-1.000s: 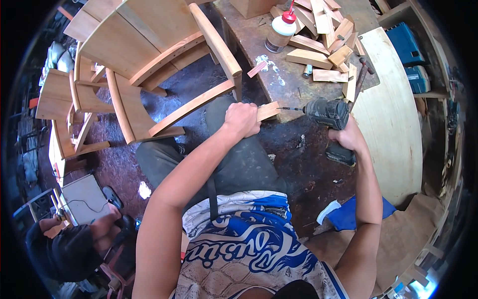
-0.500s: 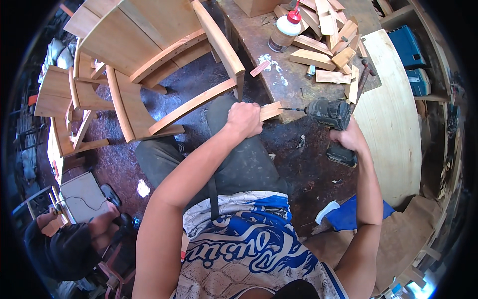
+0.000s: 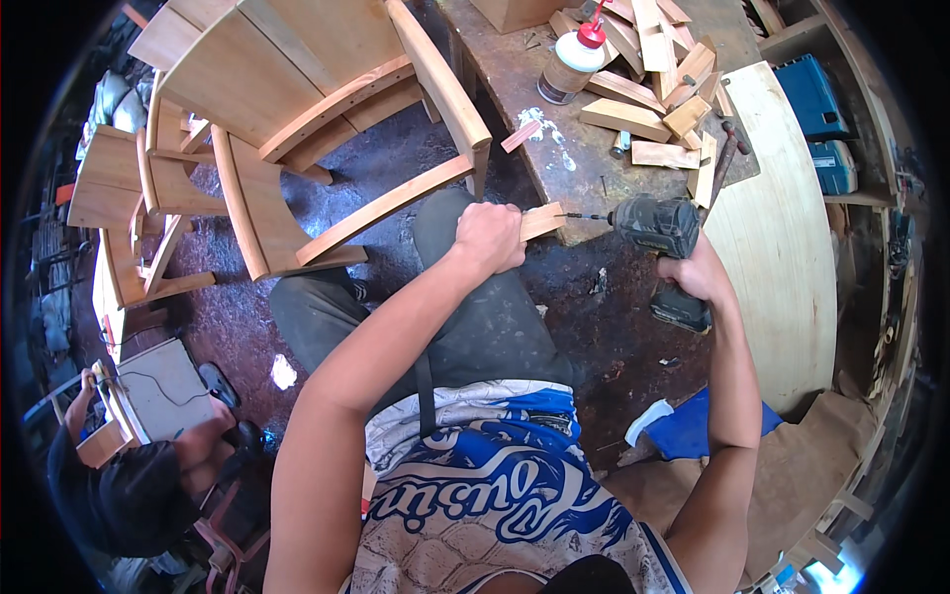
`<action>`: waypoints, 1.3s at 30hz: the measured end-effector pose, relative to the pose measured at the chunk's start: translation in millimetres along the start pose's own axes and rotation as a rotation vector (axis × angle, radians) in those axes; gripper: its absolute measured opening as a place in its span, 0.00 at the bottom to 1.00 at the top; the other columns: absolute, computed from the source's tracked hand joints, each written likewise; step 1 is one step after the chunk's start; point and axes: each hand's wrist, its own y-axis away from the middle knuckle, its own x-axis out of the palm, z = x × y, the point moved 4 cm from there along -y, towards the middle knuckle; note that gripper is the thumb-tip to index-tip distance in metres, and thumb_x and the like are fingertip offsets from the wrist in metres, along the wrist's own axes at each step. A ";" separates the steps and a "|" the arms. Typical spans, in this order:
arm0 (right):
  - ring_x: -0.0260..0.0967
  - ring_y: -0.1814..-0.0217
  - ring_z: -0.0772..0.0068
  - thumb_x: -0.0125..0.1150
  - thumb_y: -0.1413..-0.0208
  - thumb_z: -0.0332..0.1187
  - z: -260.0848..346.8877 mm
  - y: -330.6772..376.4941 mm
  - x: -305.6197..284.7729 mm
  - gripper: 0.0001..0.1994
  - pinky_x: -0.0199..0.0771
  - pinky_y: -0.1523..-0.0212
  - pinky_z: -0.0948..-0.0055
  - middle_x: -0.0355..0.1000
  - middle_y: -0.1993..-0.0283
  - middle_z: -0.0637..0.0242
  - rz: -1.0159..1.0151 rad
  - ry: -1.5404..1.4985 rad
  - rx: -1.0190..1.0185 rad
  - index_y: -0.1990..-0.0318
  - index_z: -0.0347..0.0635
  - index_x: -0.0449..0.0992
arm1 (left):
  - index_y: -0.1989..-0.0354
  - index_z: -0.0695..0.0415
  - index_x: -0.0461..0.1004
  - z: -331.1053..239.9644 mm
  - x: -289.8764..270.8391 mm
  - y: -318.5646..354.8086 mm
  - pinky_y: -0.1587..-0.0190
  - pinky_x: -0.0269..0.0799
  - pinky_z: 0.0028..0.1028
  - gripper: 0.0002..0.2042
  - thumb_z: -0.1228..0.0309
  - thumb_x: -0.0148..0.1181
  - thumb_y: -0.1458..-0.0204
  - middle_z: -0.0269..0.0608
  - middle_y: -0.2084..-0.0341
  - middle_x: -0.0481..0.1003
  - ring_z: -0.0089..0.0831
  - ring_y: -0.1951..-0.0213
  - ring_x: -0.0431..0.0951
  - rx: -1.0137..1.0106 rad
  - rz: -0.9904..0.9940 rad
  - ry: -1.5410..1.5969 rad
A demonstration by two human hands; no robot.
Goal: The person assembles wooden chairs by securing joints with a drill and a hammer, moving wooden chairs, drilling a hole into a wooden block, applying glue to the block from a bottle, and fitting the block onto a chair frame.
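A short wooden block (image 3: 541,221) sticks out of my left hand (image 3: 488,239), whose fingers are wrapped round it above my knee. My right hand (image 3: 697,270) grips the handle of a black cordless drill (image 3: 657,228). The drill lies level and its thin bit points left, with the tip at or very near the block's end; I cannot tell whether it touches. Just beyond the block is the corner of a worn workbench (image 3: 594,198). The palm side of both hands is hidden.
On the bench are a glue bottle (image 3: 572,65) with a red cap, several wood offcuts (image 3: 625,118) and a hammer (image 3: 725,163). A wooden chair frame (image 3: 386,210) stands at left. A pale curved board (image 3: 782,267) lies at right. Another person (image 3: 129,495) sits at lower left.
My hands, the block and the drill have shifted very slightly right in the picture, along with the bench. At lower left, the other person's arm has moved up.
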 end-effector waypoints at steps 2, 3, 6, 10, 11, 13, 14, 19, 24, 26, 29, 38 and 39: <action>0.70 0.72 0.73 0.61 0.65 0.20 -0.5 -0.4 0.2 0.19 0.72 0.69 0.69 0.74 0.71 0.67 0.007 -0.007 0.005 0.59 0.36 0.74 | 0.66 0.66 0.77 0.0 0.8 0.0 0.63 0.80 0.42 0.18 0.60 0.65 0.55 0.54 0.77 0.80 0.49 0.70 0.84 0.001 -0.004 0.001; 0.70 0.72 0.73 0.61 0.65 0.20 -2.4 -0.6 -0.5 0.19 0.72 0.69 0.69 0.74 0.70 0.67 0.006 -0.007 0.007 0.58 0.36 0.74 | 0.66 0.66 0.77 -0.2 0.8 0.1 0.63 0.80 0.42 0.18 0.60 0.65 0.55 0.54 0.77 0.80 0.49 0.71 0.84 0.004 -0.007 0.001; 0.70 0.72 0.73 0.62 0.65 0.20 0.0 -0.7 -0.2 0.20 0.73 0.69 0.68 0.74 0.70 0.66 0.007 -0.001 0.005 0.58 0.36 0.74 | 0.67 0.66 0.77 0.8 1.3 0.4 0.63 0.80 0.42 0.18 0.60 0.66 0.55 0.55 0.78 0.80 0.49 0.71 0.84 0.007 -0.020 0.003; 0.70 0.71 0.72 0.62 0.65 0.21 -2.9 -2.0 -1.7 0.20 0.73 0.68 0.68 0.74 0.69 0.66 -0.006 0.050 0.000 0.57 0.36 0.74 | 0.68 0.66 0.77 0.5 0.5 0.1 0.64 0.80 0.42 0.18 0.60 0.66 0.55 0.55 0.78 0.80 0.49 0.71 0.84 0.018 -0.035 0.008; 0.70 0.71 0.72 0.62 0.65 0.21 -2.8 -2.5 -1.5 0.20 0.73 0.68 0.68 0.74 0.69 0.66 -0.006 0.051 -0.001 0.57 0.36 0.74 | 0.68 0.66 0.77 -0.3 0.4 -0.3 0.64 0.80 0.42 0.17 0.61 0.66 0.55 0.55 0.78 0.80 0.49 0.71 0.84 0.012 -0.031 0.004; 0.70 0.70 0.72 0.61 0.66 0.21 -1.3 -3.2 -1.3 0.21 0.73 0.67 0.68 0.74 0.69 0.65 0.005 0.072 -0.018 0.57 0.36 0.74 | 0.69 0.66 0.77 -1.3 -0.5 -0.9 0.64 0.80 0.42 0.17 0.61 0.66 0.55 0.55 0.78 0.80 0.49 0.71 0.84 0.007 -0.028 0.001; 0.70 0.70 0.72 0.61 0.66 0.21 5.2 -2.9 -1.3 0.21 0.73 0.67 0.68 0.74 0.69 0.65 0.005 0.071 -0.018 0.57 0.36 0.74 | 0.69 0.66 0.77 -1.2 -0.2 -1.0 0.63 0.80 0.42 0.17 0.61 0.66 0.55 0.55 0.78 0.80 0.49 0.71 0.84 0.004 -0.019 0.002; 0.72 0.63 0.62 0.61 0.65 0.23 22.9 -14.6 -4.5 0.24 0.74 0.59 0.64 0.75 0.63 0.56 0.104 0.327 -0.017 0.53 0.36 0.73 | 0.69 0.67 0.78 -2.4 -1.8 -1.9 0.63 0.80 0.42 0.18 0.61 0.66 0.55 0.55 0.77 0.80 0.49 0.71 0.84 0.002 -0.004 0.007; 0.72 0.57 0.52 0.61 0.65 0.24 31.5 -21.1 -6.2 0.26 0.73 0.53 0.61 0.75 0.57 0.52 0.163 0.408 0.029 0.50 0.37 0.73 | 0.67 0.67 0.78 -0.2 0.8 -2.3 0.63 0.80 0.41 0.18 0.61 0.66 0.54 0.55 0.77 0.81 0.49 0.71 0.84 -0.008 0.007 0.012; 0.72 0.55 0.50 0.62 0.64 0.24 35.0 -19.4 -6.4 0.27 0.73 0.51 0.61 0.75 0.55 0.51 0.179 0.408 0.062 0.49 0.38 0.73 | 0.66 0.67 0.78 0.9 2.8 -2.2 0.64 0.80 0.41 0.18 0.61 0.66 0.54 0.55 0.77 0.80 0.49 0.71 0.84 -0.014 0.012 0.018; 0.72 0.49 0.48 0.63 0.63 0.25 33.7 -18.9 -6.3 0.28 0.72 0.46 0.61 0.75 0.52 0.50 0.171 0.478 -0.014 0.47 0.39 0.73 | 0.65 0.68 0.77 3.4 4.4 -1.9 0.65 0.80 0.42 0.18 0.62 0.65 0.55 0.55 0.77 0.80 0.48 0.72 0.84 -0.015 0.010 0.037; 0.71 0.46 0.46 0.64 0.62 0.25 41.3 -24.8 -7.7 0.27 0.71 0.43 0.59 0.74 0.48 0.50 0.219 0.536 -0.068 0.48 0.41 0.74 | 0.61 0.70 0.77 4.1 8.1 -4.4 0.66 0.80 0.42 0.20 0.63 0.63 0.54 0.55 0.78 0.80 0.49 0.73 0.83 -0.006 0.020 0.038; 0.71 0.46 0.46 0.64 0.62 0.25 38.7 -24.5 -7.8 0.26 0.71 0.44 0.59 0.74 0.49 0.49 0.201 0.546 -0.100 0.48 0.40 0.74 | 0.60 0.70 0.77 4.9 8.2 -4.8 0.67 0.80 0.42 0.20 0.63 0.63 0.54 0.55 0.78 0.80 0.49 0.73 0.83 -0.008 0.017 0.044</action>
